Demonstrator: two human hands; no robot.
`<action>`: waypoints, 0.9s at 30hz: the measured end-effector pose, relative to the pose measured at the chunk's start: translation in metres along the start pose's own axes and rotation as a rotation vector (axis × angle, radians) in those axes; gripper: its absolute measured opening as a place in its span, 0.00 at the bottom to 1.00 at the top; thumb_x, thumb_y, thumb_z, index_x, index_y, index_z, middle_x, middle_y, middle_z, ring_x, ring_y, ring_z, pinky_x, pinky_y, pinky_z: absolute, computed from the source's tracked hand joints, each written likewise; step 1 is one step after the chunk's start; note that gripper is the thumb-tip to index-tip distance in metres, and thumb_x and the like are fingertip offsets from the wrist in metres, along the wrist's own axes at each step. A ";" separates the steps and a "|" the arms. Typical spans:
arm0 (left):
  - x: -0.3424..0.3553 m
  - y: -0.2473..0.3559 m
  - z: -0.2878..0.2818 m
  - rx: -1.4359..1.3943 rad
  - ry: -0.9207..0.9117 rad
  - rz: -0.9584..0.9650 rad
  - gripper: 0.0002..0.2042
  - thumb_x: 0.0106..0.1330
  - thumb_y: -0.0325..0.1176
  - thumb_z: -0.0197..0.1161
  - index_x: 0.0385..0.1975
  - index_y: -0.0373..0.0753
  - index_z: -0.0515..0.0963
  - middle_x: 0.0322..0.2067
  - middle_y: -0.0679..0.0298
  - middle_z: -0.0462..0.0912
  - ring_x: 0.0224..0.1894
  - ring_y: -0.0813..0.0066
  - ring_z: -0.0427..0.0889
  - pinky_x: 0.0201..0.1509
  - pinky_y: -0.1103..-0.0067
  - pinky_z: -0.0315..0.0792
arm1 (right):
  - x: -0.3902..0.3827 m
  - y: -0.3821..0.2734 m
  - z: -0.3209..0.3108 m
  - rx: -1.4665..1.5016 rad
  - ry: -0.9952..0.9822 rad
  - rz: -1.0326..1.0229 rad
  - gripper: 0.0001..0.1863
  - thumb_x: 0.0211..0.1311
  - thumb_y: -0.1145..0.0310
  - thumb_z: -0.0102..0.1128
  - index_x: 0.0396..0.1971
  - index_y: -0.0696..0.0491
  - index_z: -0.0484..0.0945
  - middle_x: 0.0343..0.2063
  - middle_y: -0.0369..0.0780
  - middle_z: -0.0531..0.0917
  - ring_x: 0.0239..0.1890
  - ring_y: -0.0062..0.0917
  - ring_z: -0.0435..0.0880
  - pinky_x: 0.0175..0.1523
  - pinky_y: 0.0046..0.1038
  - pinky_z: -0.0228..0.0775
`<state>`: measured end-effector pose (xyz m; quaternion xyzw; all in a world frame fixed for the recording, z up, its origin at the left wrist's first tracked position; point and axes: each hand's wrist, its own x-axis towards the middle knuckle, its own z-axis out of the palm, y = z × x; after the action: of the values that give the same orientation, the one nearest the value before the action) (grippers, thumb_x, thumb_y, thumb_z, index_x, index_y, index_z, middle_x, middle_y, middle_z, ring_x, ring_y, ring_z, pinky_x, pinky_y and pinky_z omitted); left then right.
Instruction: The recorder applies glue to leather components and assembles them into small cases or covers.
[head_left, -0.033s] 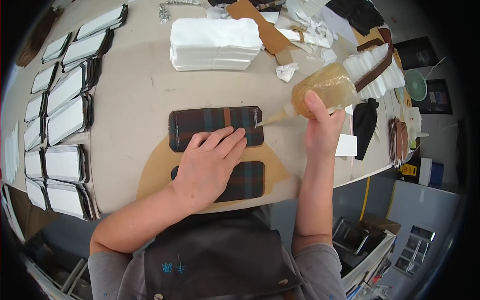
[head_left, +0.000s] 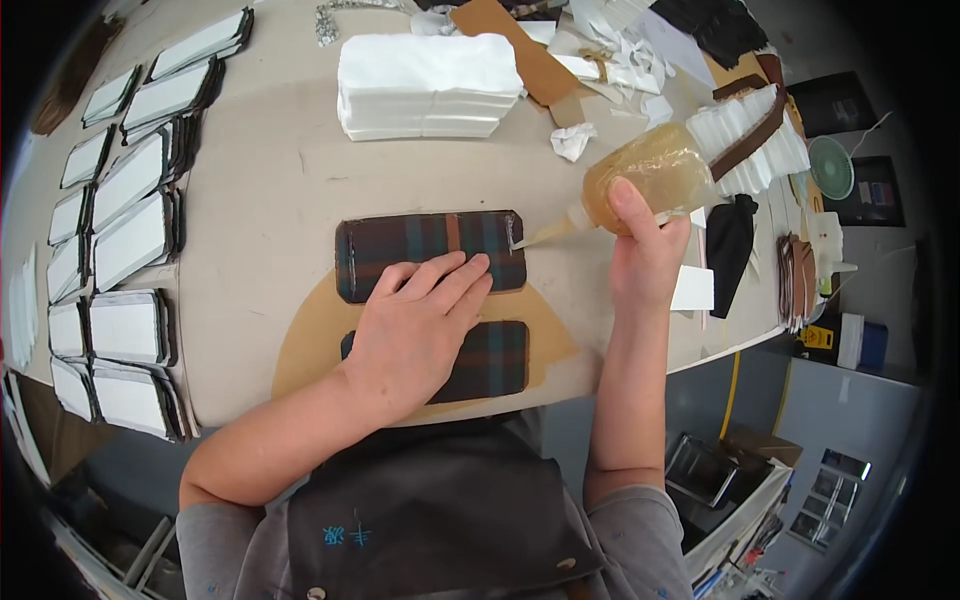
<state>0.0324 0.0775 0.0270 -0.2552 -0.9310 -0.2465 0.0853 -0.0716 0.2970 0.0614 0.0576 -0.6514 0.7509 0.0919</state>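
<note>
My left hand (head_left: 415,330) lies with fingers extended on the upper dark plaid panel (head_left: 385,235), which has an orange stripe. My right hand (head_left: 645,260) grips a translucent amber squeeze bottle (head_left: 655,160), tilted so that the tip of its long nozzle is at the panel's right end, where a pale glossy line shows along the edge. A second plaid panel (head_left: 485,360) lies below, partly under my left hand, on a tan sheet (head_left: 305,340) spread on the table.
Rows of white-faced, dark-edged pieces (head_left: 135,250) line the left. A tall white stack (head_left: 425,90) stands at the back. Scraps (head_left: 625,60), another white stack (head_left: 745,150), black fabric (head_left: 730,255) and brown pieces (head_left: 795,280) crowd the right. The table's edge (head_left: 710,355) curves along the front.
</note>
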 end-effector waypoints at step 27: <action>-0.073 -0.066 -0.043 -0.292 0.318 -0.353 0.05 0.60 0.25 0.67 0.36 0.40 0.84 0.32 0.66 0.84 0.36 0.68 0.78 0.47 0.73 0.67 | -0.058 -0.012 0.104 0.105 -0.333 -0.025 0.34 0.49 0.74 0.77 0.57 0.60 0.70 0.49 0.47 0.80 0.48 0.31 0.82 0.54 0.31 0.77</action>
<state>0.0626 -0.0251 0.0164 -0.0567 -0.8906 -0.4261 0.1484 -0.0154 0.1926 0.0760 0.1941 -0.6170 0.7626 -0.0113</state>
